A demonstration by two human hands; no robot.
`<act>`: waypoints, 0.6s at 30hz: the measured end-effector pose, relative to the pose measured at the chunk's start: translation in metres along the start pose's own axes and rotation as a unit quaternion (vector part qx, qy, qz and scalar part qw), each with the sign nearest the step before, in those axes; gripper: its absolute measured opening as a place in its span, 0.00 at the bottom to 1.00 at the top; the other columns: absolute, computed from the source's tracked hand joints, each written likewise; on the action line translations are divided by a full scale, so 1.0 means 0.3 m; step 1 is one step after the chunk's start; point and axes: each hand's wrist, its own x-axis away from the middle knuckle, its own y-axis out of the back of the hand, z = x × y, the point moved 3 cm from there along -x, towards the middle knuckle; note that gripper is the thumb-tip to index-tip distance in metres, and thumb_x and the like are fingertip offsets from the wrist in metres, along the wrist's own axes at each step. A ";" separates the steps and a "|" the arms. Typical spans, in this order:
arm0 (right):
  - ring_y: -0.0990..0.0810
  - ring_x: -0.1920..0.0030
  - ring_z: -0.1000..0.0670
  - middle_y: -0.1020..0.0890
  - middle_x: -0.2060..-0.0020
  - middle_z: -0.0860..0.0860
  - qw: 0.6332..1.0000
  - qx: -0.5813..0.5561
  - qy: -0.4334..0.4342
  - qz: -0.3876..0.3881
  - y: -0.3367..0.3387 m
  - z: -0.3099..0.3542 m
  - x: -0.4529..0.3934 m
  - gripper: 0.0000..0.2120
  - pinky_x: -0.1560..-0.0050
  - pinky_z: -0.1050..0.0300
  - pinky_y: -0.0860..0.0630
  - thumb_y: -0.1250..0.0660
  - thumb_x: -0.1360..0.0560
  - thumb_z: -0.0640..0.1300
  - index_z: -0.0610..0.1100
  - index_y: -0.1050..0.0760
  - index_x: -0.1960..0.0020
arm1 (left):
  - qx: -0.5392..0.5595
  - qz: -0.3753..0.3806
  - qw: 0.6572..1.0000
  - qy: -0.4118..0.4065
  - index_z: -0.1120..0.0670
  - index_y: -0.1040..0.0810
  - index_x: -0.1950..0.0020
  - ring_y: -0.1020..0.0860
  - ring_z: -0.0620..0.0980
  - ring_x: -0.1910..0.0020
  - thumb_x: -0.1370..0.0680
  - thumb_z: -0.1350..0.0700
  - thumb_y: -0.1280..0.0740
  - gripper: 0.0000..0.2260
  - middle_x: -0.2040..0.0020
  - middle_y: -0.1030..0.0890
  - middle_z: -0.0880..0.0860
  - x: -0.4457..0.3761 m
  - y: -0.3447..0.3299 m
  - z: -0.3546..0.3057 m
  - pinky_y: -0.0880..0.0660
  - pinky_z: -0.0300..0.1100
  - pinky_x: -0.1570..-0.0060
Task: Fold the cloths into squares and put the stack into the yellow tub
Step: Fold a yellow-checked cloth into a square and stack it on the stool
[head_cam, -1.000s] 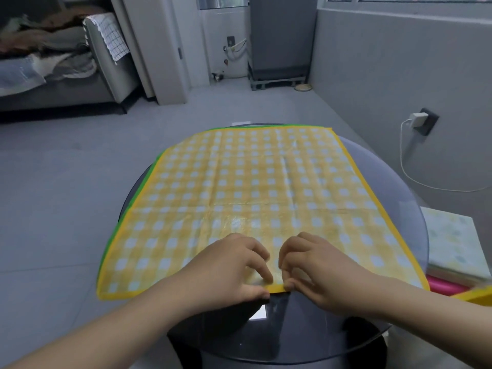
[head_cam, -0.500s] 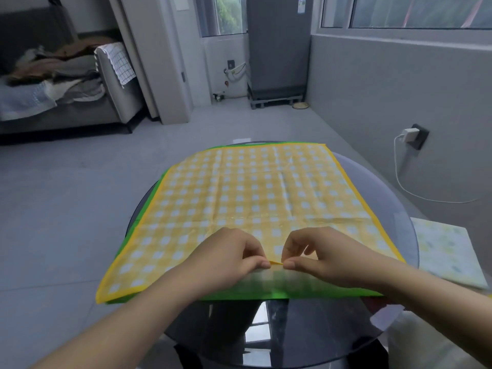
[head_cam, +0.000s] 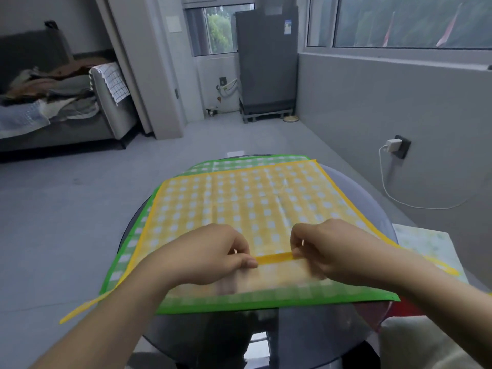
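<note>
A yellow checked cloth (head_cam: 250,203) lies spread on a green checked cloth (head_cam: 279,298), both on a round dark glass table (head_cam: 314,334). My left hand (head_cam: 210,255) and my right hand (head_cam: 327,249) each pinch the yellow cloth's near hem at its middle and hold it lifted off the green cloth, with a short stretch of hem taut between them. The yellow cloth's near corners hang down at left and right. The green cloth shows along the near, left and far edges. No yellow tub shows in this frame.
A pale patterned surface (head_cam: 426,243) stands right of the table, with something red (head_cam: 407,307) below the table's rim. A charger and cable (head_cam: 394,143) hang on the right wall. A sofa with heaped laundry (head_cam: 53,102) is far left; a grey fridge (head_cam: 266,62) behind.
Both hands have lifted the yellow cloth's near hem and moved it away from me, uncovering the green cloth beneath. The hands have spread slightly apart. The camera has tilted up.
</note>
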 end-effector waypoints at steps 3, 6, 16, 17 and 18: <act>0.33 0.68 0.46 0.32 0.69 0.55 0.992 0.124 -0.012 -0.030 0.018 0.002 -0.021 0.04 0.71 0.55 0.41 0.46 0.21 0.44 0.53 0.36 0.51 | -0.012 0.008 1.000 0.021 0.46 0.28 0.67 0.29 0.37 0.75 0.22 0.44 0.38 0.15 0.76 0.26 0.41 -0.014 0.035 -0.007 0.37 0.37 0.71; 0.37 0.73 0.50 0.31 0.69 0.53 0.976 0.198 -0.024 -0.089 0.039 0.003 -0.068 0.05 0.73 0.55 0.47 0.47 0.20 0.43 0.50 0.43 0.54 | -0.069 -0.036 0.996 0.042 0.46 0.29 0.65 0.28 0.42 0.70 0.21 0.43 0.40 0.14 0.71 0.25 0.46 -0.059 0.072 0.008 0.36 0.39 0.69; 0.26 0.56 0.44 0.23 0.56 0.49 0.965 0.166 -0.065 -0.194 -0.065 -0.160 -0.375 0.10 0.56 0.55 0.39 0.43 0.27 0.34 0.45 0.31 0.50 | -0.132 -0.236 0.961 0.063 0.49 0.24 0.46 0.25 0.51 0.46 0.18 0.50 0.44 0.10 0.47 0.21 0.48 -0.339 0.019 0.178 0.39 0.45 0.42; 0.26 0.55 0.44 0.23 0.56 0.49 0.966 0.158 -0.067 -0.192 -0.089 -0.180 -0.401 0.09 0.55 0.54 0.38 0.43 0.26 0.35 0.45 0.31 0.50 | -0.133 -0.240 0.959 0.063 0.49 0.24 0.45 0.25 0.51 0.45 0.18 0.50 0.44 0.10 0.46 0.21 0.48 -0.358 0.002 0.196 0.40 0.45 0.40; 0.26 0.54 0.44 0.22 0.55 0.49 0.969 0.147 -0.067 -0.189 -0.110 -0.196 -0.424 0.08 0.53 0.54 0.37 0.44 0.25 0.36 0.46 0.31 0.49 | -0.132 -0.246 0.958 0.061 0.50 0.25 0.45 0.25 0.51 0.44 0.18 0.50 0.44 0.10 0.46 0.22 0.48 -0.373 -0.016 0.213 0.41 0.45 0.39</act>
